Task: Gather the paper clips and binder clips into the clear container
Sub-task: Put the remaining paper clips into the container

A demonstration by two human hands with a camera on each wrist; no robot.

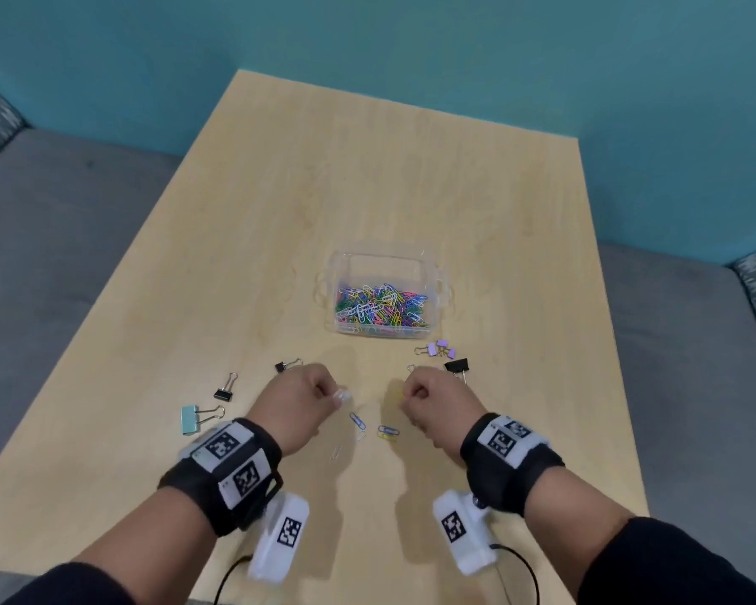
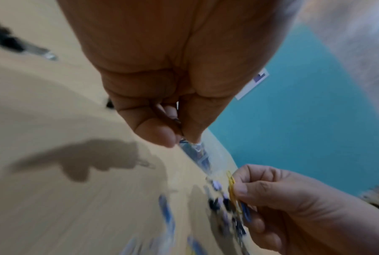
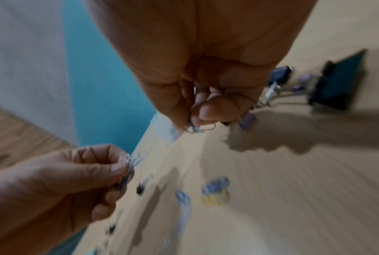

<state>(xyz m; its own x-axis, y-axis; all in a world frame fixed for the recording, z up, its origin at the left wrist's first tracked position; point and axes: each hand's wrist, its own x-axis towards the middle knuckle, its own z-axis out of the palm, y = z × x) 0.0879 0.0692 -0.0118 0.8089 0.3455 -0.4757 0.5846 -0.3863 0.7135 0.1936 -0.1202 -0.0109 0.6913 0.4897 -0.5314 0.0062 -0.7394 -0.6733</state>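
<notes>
Left hand [image 1: 300, 397] pinches pale paper clips [image 3: 136, 159]; right hand [image 1: 439, 399] pinches yellow paper clip [image 2: 232, 188].

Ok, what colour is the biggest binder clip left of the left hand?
Pale mint green binder clip, clearest in the head view.

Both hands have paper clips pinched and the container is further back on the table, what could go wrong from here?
1. The left hand and right hand each pinch several thin paper clips at the fingertips; one may slip out on the way to the container.
2. The purple binder clips lie just before the container's near wall; a low-moving right hand might knock them away.
</notes>
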